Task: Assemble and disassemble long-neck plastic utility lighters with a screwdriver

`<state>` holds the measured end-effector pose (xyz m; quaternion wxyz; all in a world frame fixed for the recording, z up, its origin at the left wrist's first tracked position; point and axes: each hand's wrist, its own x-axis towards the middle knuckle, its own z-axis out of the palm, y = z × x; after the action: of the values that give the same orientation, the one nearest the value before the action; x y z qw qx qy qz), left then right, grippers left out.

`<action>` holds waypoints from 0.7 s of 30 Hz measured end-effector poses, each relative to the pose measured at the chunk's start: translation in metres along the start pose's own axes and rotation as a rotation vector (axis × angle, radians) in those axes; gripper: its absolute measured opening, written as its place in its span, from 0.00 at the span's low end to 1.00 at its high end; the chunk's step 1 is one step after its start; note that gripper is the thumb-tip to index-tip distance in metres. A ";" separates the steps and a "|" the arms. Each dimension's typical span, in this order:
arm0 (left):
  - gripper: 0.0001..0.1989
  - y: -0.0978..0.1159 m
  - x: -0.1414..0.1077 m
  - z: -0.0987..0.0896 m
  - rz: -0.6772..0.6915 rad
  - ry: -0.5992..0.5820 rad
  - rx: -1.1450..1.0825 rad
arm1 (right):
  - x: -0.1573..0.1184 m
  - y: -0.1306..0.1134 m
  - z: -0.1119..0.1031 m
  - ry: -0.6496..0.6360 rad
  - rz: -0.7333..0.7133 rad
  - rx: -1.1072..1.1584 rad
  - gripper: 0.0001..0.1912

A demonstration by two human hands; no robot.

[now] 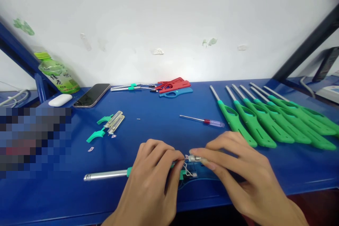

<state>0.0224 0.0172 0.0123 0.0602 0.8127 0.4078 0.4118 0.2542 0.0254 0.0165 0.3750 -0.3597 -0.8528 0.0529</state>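
Note:
A blue lighter shell (202, 174) lies at the table's front edge, with a silver tube (106, 175) reaching out to the left and white wires (188, 170) showing in the middle. My left hand (155, 176) bends over the green part of this lighter, thumb and index finger pinched by a tiny pink piece (186, 156); what they grip is hidden. My right hand (238, 169) holds a small clear fuel tank (195, 159) by its end between thumb and fingers, just above the shell. The tank's far end is hidden under the fingers.
Several green lighters (267, 123) lie at the right, beside a screwdriver (209, 122). Clear tanks (115, 123) and green triggers (96, 135) lie left. Red shells (174, 85), a phone (92, 95), a white case (60, 100) and a bottle (57, 74) stand or lie along the back.

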 end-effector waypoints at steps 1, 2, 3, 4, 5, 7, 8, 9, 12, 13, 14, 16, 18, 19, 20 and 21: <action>0.09 0.000 0.000 0.000 0.000 0.002 -0.002 | -0.001 0.000 0.000 -0.001 -0.001 0.001 0.22; 0.09 0.001 -0.001 -0.001 0.002 0.001 -0.005 | -0.001 0.001 0.000 0.000 -0.005 0.002 0.23; 0.09 0.001 -0.001 -0.001 0.004 0.003 -0.006 | -0.002 0.001 0.000 -0.003 -0.008 0.001 0.23; 0.09 0.001 -0.001 -0.001 0.004 0.003 -0.009 | -0.002 0.002 0.000 -0.006 -0.015 -0.001 0.24; 0.09 0.001 -0.001 -0.001 0.005 0.004 -0.010 | -0.003 0.002 0.000 -0.014 -0.018 -0.003 0.24; 0.09 0.000 -0.002 -0.001 0.008 0.001 -0.013 | -0.004 0.003 0.000 -0.033 -0.027 -0.005 0.25; 0.10 0.000 -0.002 0.000 0.010 0.002 -0.013 | -0.004 0.003 0.000 -0.038 -0.032 -0.004 0.25; 0.10 0.000 -0.002 0.000 0.012 0.002 -0.014 | -0.005 0.003 0.001 -0.040 -0.038 -0.002 0.26; 0.10 0.000 -0.002 0.000 0.012 -0.009 -0.016 | -0.005 0.004 0.002 -0.029 -0.044 0.008 0.26; 0.10 0.000 -0.002 0.000 0.010 -0.011 -0.015 | -0.005 0.004 0.003 -0.022 -0.044 0.012 0.26; 0.10 0.001 -0.002 0.000 0.011 -0.015 -0.015 | -0.005 0.004 0.003 -0.018 -0.045 0.016 0.26; 0.10 0.001 -0.002 -0.001 0.016 -0.011 -0.015 | -0.005 0.004 0.003 -0.015 -0.052 0.019 0.26; 0.10 0.001 -0.001 0.000 0.025 -0.004 -0.015 | -0.004 0.004 0.003 -0.021 -0.046 0.014 0.24; 0.10 0.000 -0.001 0.001 0.032 -0.005 -0.014 | -0.003 0.003 0.002 -0.027 -0.037 0.014 0.23; 0.10 0.000 0.000 0.001 0.037 -0.007 -0.011 | -0.002 0.003 0.002 -0.033 -0.022 0.018 0.22; 0.10 -0.001 0.000 0.002 0.044 -0.011 -0.004 | -0.001 0.002 0.002 -0.036 -0.003 0.026 0.20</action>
<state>0.0233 0.0182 0.0107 0.0553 0.8236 0.3887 0.4094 0.2545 0.0264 0.0137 0.3642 -0.3526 -0.8592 0.0698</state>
